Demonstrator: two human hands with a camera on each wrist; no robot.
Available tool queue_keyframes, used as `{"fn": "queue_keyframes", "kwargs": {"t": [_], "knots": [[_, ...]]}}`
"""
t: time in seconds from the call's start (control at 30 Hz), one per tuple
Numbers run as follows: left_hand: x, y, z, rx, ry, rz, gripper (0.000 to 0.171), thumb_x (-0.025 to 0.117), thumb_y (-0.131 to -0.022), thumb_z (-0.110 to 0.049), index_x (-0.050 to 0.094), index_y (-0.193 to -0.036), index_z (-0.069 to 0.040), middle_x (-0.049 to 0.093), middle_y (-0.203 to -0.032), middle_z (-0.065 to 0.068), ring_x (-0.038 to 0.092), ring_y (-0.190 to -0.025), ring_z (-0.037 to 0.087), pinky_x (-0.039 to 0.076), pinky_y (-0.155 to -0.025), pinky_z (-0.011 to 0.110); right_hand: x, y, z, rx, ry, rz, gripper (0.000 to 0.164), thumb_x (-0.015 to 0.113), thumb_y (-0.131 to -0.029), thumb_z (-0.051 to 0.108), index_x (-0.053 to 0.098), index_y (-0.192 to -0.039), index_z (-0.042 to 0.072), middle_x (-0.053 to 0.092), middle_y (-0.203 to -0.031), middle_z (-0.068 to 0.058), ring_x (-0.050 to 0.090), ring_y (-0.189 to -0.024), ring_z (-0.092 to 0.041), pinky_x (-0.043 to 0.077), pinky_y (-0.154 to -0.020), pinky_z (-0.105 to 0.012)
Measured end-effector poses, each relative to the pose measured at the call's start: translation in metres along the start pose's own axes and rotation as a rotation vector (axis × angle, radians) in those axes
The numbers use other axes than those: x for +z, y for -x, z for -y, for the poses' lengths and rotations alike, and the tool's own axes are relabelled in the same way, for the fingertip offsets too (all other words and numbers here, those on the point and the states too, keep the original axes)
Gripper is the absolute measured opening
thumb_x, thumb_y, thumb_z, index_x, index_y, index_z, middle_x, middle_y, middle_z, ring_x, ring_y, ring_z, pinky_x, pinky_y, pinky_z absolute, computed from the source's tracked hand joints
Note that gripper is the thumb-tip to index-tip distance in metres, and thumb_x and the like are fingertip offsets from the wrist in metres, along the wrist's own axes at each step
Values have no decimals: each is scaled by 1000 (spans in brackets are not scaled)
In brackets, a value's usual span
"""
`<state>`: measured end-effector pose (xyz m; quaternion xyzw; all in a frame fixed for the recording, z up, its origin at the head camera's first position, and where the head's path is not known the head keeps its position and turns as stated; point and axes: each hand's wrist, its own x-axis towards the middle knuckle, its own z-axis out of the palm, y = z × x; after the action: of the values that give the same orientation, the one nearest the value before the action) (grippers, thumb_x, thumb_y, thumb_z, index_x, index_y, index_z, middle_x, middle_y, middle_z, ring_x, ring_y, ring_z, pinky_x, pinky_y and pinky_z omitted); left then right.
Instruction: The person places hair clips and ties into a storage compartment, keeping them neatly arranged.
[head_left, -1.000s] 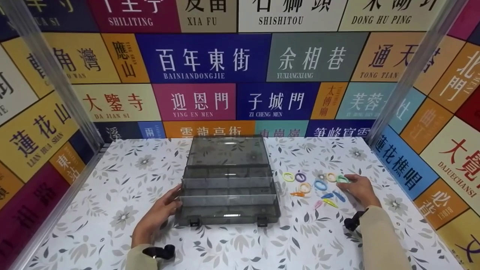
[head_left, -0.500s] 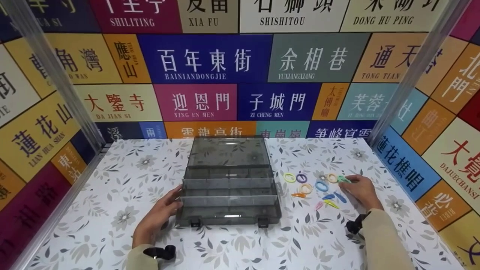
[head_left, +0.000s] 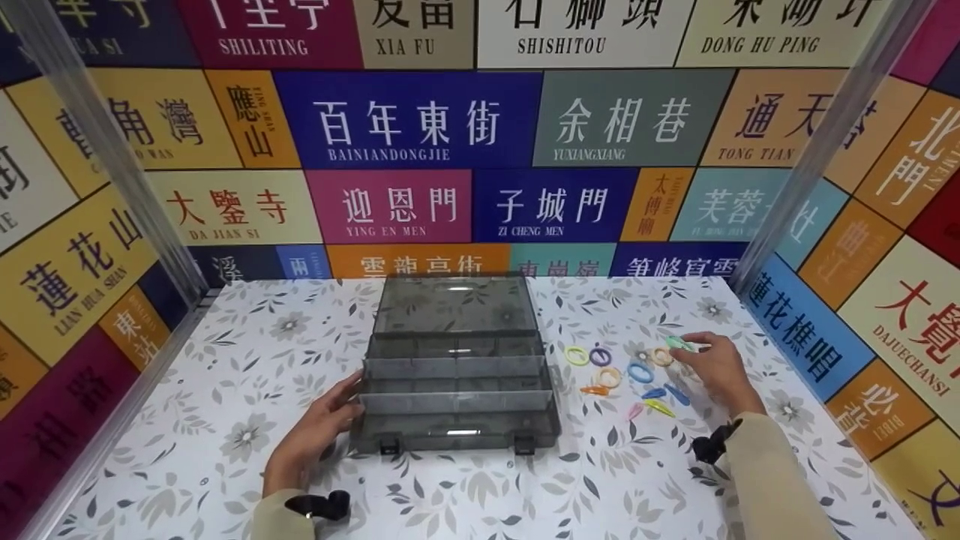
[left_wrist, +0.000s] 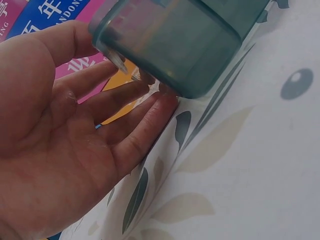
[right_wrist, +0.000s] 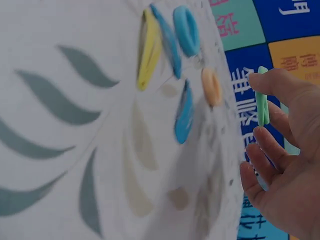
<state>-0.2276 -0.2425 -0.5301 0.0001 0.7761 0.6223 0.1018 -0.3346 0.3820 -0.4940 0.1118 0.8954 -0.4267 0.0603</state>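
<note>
My right hand [head_left: 718, 369] pinches a mint-green hair tie [right_wrist: 262, 102] between thumb and fingertips, lifted off the table at the right. My left hand [head_left: 319, 424] rests against the left side of a smoky see-through organizer box [head_left: 457, 431]. Its fingers [left_wrist: 137, 135] are nearly straight and touch the box near its lower corner. The lid [head_left: 456, 306] is folded back, and dividers split the inside into rows. Beside the right hand lie a peach hair tie [head_left: 662, 357], a blue hair tie [head_left: 640, 373] and a dark blue snap clip [head_left: 676, 394].
Further left lie a yellow-green hair tie [head_left: 577, 355], a purple hair tie [head_left: 600, 356] and another peach one [head_left: 608, 377]. Nearby are snap clips: orange [head_left: 595, 390], blue [head_left: 655, 393], yellow [head_left: 659, 407] and pink [head_left: 635, 411]. Sign-printed walls enclose the flower-patterned table [head_left: 450, 499].
The right hand has taken hold of the green hair tie and raised it slightly away from the table, toward the back. The left hand and the box have stayed put.
</note>
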Motion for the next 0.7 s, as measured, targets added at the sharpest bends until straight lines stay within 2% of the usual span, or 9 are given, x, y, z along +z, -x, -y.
{"fn": "queue_keyframes", "kwargs": {"t": [0.23, 0.47, 0.7], "knots": [[1, 0, 0, 6, -3, -8, 63, 52, -101, -12, 29, -160, -18, 27, -164, 20, 36, -147, 41, 39, -116, 57, 0, 4, 30, -103, 76, -35, 66, 67, -93, 47, 51, -143, 6, 30, -159, -28, 31, -144, -48, 38, -113, -62], [2, -1, -3, -63, -22, -25, 63, 51, -101, -16, 28, -160, -20, 25, -165, 19, 34, -148, 40, 39, -116, 58, 8, 10, 59, -197, 68, -36, 59, 70, -92, 44, 57, -135, 6, 30, -157, -25, 36, -141, -47, 42, -109, -62], [1, 1, -2, -40, -5, -12, 63, 52, -102, -15, 29, -160, -20, 25, -165, 20, 34, -149, 41, 39, -116, 58, 18, 12, 86, -305, 68, -17, 54, 71, -92, 43, 60, -131, 8, 35, -154, -22, 37, -140, -44, 44, -107, -61]]}}
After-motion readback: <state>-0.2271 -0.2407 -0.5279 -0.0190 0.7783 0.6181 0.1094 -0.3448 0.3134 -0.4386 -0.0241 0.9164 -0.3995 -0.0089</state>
